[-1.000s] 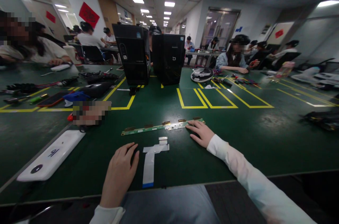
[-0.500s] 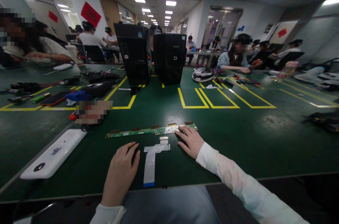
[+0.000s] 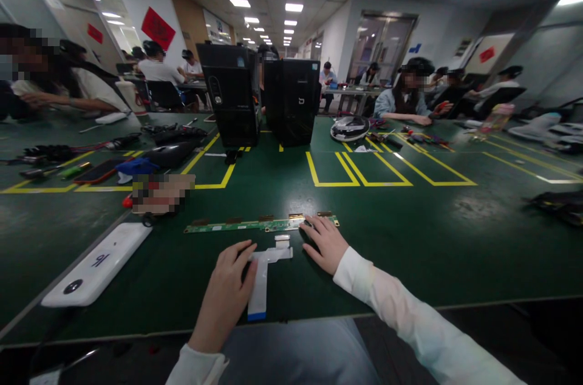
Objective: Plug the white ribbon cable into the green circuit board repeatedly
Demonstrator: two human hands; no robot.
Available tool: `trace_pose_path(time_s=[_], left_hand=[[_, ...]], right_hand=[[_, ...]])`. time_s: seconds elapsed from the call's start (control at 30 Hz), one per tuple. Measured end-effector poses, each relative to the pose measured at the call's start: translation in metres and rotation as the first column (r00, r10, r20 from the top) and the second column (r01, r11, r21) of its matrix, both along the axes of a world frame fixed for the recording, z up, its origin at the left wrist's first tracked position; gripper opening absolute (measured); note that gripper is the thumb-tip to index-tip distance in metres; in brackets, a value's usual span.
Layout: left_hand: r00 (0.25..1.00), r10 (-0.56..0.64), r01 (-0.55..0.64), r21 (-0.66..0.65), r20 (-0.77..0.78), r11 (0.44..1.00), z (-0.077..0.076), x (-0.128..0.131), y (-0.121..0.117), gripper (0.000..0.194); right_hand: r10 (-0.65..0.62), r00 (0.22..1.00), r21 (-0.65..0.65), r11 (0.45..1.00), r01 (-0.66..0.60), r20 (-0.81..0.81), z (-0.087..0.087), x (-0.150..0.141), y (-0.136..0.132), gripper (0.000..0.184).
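A long thin green circuit board strip (image 3: 237, 225) lies across the green table (image 3: 410, 239) in front of me. My right hand (image 3: 324, 243) rests flat on the strip's right end, fingers stretched out. A white flat ribbon cable (image 3: 262, 275) with a blue tip lies between my hands, its T-shaped top just below the strip. My left hand (image 3: 226, 294) lies palm down with its fingertips touching the cable's left edge.
A white oblong device (image 3: 98, 263) lies at the left. Two black computer towers (image 3: 259, 99) stand behind, with tools and a phone at the left (image 3: 98, 169). Yellow lines mark boxes on the table. Several people sit at tables around.
My right hand slid the green strip to the left, closer to the cable. My left hand moved right until its fingertips reached the white cable.
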State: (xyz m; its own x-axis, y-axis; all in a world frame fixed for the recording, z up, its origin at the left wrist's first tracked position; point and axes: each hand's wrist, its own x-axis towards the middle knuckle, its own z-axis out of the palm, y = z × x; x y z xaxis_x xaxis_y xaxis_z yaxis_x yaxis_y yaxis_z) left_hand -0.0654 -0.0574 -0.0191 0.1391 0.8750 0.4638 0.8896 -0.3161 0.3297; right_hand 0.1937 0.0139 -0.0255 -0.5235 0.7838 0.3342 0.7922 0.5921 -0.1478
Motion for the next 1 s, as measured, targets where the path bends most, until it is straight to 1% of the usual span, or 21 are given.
trace_pose_path(time_s=[0.1,0.13,0.2,0.33,0.6,0.73,0.9,1.0], left_hand=[[0.988,-0.136,0.135,-0.017,-0.072,0.991,0.005,0.026,0.002,0.035],[0.981,-0.166,0.165,-0.022,-0.097,0.986,0.005,0.034,0.003,0.035],[0.973,-0.189,0.187,-0.023,-0.136,0.982,0.006,0.047,0.005,0.035],[0.968,-0.186,0.185,-0.024,-0.169,0.983,0.003,0.061,0.009,0.033],[0.962,-0.169,0.172,-0.001,-0.213,0.985,-0.002,0.074,0.01,0.035],[0.966,-0.157,0.162,0.011,-0.206,0.987,-0.003,0.08,0.012,0.036],[0.976,-0.109,0.114,0.02,-0.191,0.993,-0.006,0.085,0.012,0.039],[0.979,-0.099,0.104,0.018,-0.179,0.994,-0.007,0.086,0.011,0.039]], right_hand=[[0.018,1.0,-0.017,1.0,-0.018,-0.008,-0.003,0.0,0.003,0.048],[0.021,1.0,-0.021,1.0,-0.021,-0.008,-0.004,0.001,0.004,0.048],[0.023,1.0,-0.023,0.999,-0.024,-0.007,-0.005,0.001,0.004,0.049],[0.03,1.0,-0.015,0.999,-0.03,-0.006,-0.004,0.0,0.003,0.049],[0.046,0.999,0.007,0.999,-0.046,-0.007,-0.005,0.0,0.005,0.049],[0.056,0.998,0.018,0.998,-0.055,-0.018,-0.005,0.001,0.005,0.049],[0.062,0.998,0.01,0.998,-0.061,-0.022,-0.006,0.001,0.005,0.051],[0.059,0.998,0.003,0.998,-0.059,-0.021,-0.006,0.001,0.005,0.051]])
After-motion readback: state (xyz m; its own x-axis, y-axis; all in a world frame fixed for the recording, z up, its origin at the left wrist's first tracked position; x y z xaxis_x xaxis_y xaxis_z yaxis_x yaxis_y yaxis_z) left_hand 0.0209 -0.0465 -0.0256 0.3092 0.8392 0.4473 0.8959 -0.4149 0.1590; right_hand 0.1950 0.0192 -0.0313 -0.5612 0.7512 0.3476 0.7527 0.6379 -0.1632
